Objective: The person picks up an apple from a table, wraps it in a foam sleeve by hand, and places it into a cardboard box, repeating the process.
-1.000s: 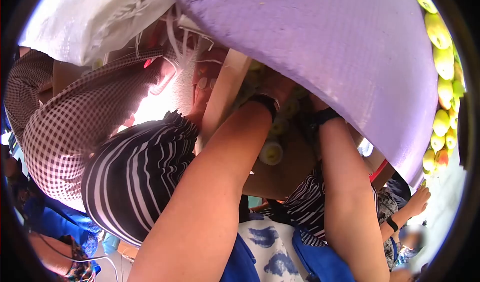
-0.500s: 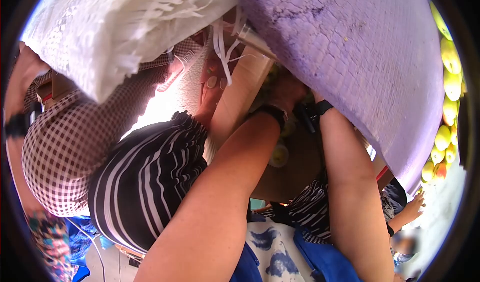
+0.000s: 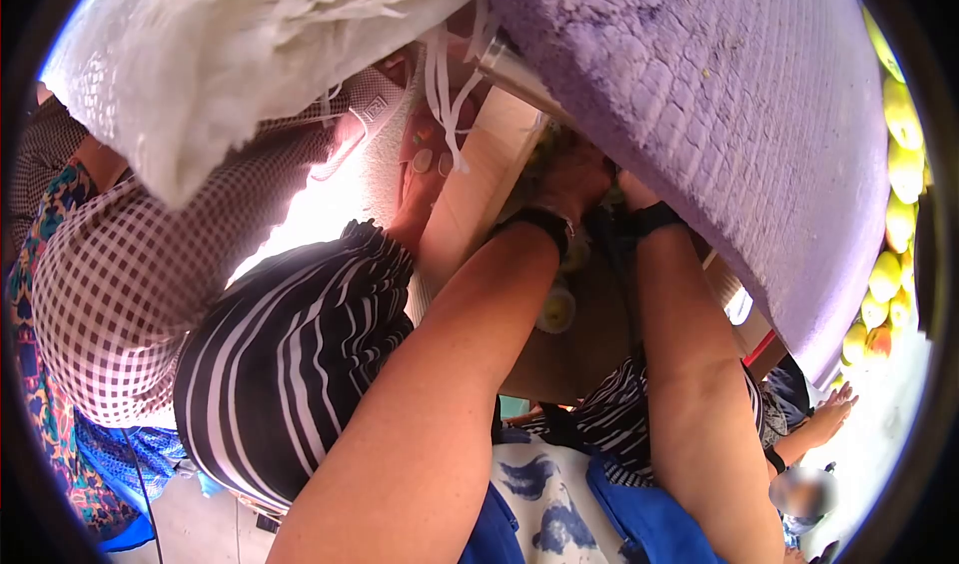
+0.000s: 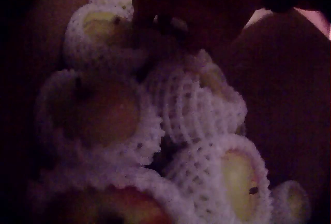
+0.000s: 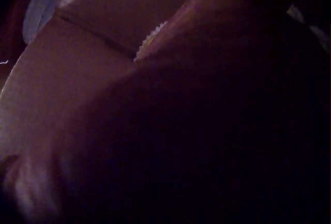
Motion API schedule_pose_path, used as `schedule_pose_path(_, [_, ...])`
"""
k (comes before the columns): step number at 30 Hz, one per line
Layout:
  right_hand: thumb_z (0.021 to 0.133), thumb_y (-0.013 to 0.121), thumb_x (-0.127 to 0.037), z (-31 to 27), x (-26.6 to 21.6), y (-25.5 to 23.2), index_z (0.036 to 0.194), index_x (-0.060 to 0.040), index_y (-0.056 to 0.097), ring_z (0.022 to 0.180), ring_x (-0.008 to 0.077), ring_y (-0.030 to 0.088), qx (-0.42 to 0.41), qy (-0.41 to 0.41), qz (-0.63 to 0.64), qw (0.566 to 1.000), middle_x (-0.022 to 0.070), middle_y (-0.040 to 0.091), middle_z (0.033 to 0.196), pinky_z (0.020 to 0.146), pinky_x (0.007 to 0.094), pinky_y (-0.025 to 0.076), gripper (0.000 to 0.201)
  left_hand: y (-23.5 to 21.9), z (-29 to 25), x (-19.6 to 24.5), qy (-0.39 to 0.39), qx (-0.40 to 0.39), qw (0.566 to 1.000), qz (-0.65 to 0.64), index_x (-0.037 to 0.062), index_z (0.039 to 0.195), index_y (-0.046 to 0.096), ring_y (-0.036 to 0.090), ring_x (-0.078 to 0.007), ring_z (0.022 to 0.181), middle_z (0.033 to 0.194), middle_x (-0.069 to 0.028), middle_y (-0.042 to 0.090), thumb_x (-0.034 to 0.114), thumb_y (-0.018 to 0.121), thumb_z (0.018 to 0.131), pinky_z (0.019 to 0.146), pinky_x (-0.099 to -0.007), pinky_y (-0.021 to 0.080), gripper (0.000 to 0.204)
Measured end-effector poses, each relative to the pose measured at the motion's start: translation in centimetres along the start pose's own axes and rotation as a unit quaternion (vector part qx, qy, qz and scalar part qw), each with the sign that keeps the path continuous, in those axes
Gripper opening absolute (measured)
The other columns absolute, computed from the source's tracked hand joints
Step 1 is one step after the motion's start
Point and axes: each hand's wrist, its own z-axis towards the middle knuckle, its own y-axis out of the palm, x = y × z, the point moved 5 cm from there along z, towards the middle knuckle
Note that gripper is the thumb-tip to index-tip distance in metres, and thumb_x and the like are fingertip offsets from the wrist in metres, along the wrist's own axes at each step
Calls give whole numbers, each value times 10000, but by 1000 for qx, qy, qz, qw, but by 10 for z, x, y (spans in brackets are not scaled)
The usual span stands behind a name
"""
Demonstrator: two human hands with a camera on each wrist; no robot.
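Observation:
Both forearms reach down into a cardboard box [image 3: 559, 364] beneath the purple padded sheet's edge. In the head view my left hand [image 3: 579, 179] is in shadow among apples in white foam nets, its fingers hidden. Several netted apples [image 4: 191, 105] fill the left wrist view, and the dark left hand [image 4: 201, 7] hangs over the farthest of them. Close beside it, my right hand [image 3: 631, 189] is partly covered by the purple sheet. A netted apple's edge [image 5: 150, 40] shows past the dark right hand [image 5: 207, 105] in the right wrist view. I cannot tell what either hand holds.
The purple padded sheet [image 3: 719, 164] overhangs the box from the right, with a row of yellow-green fruit [image 3: 904, 169] beyond it. A white woven sack [image 3: 190, 74] with loose strips hangs at upper left. Someone in checkered trousers [image 3: 130, 314] sits close on the left.
The whole head view has shifted, bringing the sheet and sack rightward. Both hands stay down in the box. An arm at the far left came into view and went out again.

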Motion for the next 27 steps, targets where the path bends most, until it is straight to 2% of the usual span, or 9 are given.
schedule_pose_path(7, [852,433,-315,6,-70,-35,1249,-149,415,878,244,573,-175,106,-102,973,104,459,1221,730,339,475,431,8,2,-3,-22,-30,999,16,76,1172,482,376,-288,1159,1217,-128,462,154,377,806,989,-428,242,389])
schedule_pose_path(8, [853,434,-305,2,-71,-27,1281,-158,365,980,236,522,-168,-116,-455,867,101,419,1260,799,353,446,457,7,2,-3,-27,-31,999,7,77,1170,483,381,-284,1155,1215,-126,464,156,378,806,984,-426,250,387])
schedule_pose_path(9, [854,435,-296,-4,-85,-26,1312,-168,315,1082,227,471,-11,-287,-742,606,98,379,1298,868,366,418,490,6,1,-3,-31,-30,999,1,77,1167,485,387,-281,1151,1214,-123,466,157,380,806,979,-423,257,384])
schedule_pose_path(11, [852,439,-290,0,-93,-11,1287,-157,336,1072,229,476,-51,-220,-602,766,100,396,1274,864,366,418,466,2,0,-5,-37,-28,999,-8,79,1162,488,397,-275,1143,1211,-118,469,159,382,805,970,-418,273,380])
schedule_pose_path(13, [850,443,-284,-9,-164,10,1261,-146,356,1063,230,480,-138,-39,-88,986,102,413,1249,859,365,417,442,-3,-4,-4,-42,-26,999,-18,80,1156,491,407,-269,1135,1208,-112,473,161,385,805,960,-413,288,376])
schedule_pose_path(20, [841,457,-264,-66,-530,75,1171,-108,429,1028,235,496,-280,26,422,862,110,473,1164,844,362,417,366,-39,-18,6,-73,-34,994,-73,83,1138,501,443,-247,1108,1197,-94,486,168,394,804,927,-396,341,361])
schedule_pose_path(24, [837,464,-253,-80,-566,71,1120,-86,470,1009,238,505,-302,62,482,820,114,507,1114,835,360,417,329,-79,-29,19,-74,103,989,-80,78,1039,565,495,-248,1048,1109,-112,543,179,403,811,832,-360,422,297])
schedule_pose_path(26, [834,468,-247,-82,-566,63,1094,-75,491,999,240,509,-300,73,489,816,116,524,1090,830,359,417,312,-93,-30,30,-10,-164,984,62,59,918,618,537,-257,977,998,-134,589,180,398,813,815,-361,426,273])
schedule_pose_path(27, [833,470,-244,-82,-567,60,1082,-70,501,994,241,511,-302,79,489,814,118,532,1078,828,359,417,305,-90,-29,26,-1,-109,994,33,30,863,641,590,-333,856,909,-203,602,167,471,746,749,-379,470,248])
